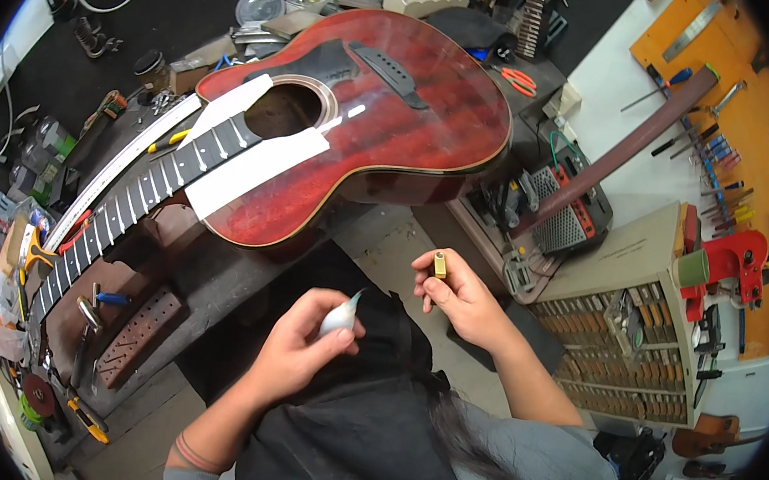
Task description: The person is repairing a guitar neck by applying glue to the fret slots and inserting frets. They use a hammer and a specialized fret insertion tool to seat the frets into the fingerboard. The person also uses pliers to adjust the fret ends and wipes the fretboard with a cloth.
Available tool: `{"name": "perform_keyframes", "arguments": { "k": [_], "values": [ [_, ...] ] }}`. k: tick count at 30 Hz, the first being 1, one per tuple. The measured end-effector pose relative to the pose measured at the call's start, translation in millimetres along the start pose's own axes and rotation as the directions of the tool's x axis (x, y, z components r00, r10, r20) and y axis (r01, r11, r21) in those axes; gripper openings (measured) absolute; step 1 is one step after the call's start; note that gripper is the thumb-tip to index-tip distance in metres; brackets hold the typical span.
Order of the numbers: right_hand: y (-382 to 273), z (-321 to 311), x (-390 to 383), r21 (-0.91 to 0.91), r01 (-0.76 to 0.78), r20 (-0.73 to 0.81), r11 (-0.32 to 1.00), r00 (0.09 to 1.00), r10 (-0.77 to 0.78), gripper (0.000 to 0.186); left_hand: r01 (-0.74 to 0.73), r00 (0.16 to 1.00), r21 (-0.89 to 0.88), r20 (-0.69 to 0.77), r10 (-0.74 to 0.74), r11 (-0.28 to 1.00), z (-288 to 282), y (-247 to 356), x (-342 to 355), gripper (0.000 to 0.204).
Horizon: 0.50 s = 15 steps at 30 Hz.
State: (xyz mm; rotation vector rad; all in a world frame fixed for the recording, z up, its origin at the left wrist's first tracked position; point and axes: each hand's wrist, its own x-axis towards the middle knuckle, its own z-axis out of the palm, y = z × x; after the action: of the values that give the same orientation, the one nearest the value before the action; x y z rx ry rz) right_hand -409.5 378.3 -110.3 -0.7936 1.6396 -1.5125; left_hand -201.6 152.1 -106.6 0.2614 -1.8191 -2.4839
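Observation:
My left hand (302, 334) is wrapped round a small white squeeze bottle (337, 319) with a thin bluish nozzle that points up. In my right hand (459, 299), a small brass-coloured block (440, 265) is pinched between thumb and fingers; its exact kind I cannot make out. Both hands are in front of my dark apron, apart from each other. Beyond them a dark red acoustic guitar (421, 138) lies face up on the bench, without strings. White sheets (263, 170) cover its top beside the fretboard (171, 172), which has white strips along its frets.
Several tools lie left of the neck, including a hammer (88, 313) and a drilled wooden block (140, 336). Orange-handled pliers (518, 82) rest behind the guitar's body. A cabinet of small compartments (619, 325) stands at right, below a tool board (735, 106).

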Motion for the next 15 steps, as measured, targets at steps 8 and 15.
{"name": "perform_keyframes", "arguments": {
  "k": [8,15],
  "values": [
    [96.5,2.4,-22.5,0.413,-0.24,-0.095,0.879,0.948,0.303,0.042,0.132,0.976,0.329,0.121,-0.18,0.935,-19.4,-92.6,121.3,0.029],
    [129.6,-9.2,-10.5,0.415,-0.244,-0.105,0.876,0.944,0.312,0.047,0.117,0.97,0.475,0.132,-0.202,0.872,-18.1,-115.2,143.1,0.025]
  ]
}}
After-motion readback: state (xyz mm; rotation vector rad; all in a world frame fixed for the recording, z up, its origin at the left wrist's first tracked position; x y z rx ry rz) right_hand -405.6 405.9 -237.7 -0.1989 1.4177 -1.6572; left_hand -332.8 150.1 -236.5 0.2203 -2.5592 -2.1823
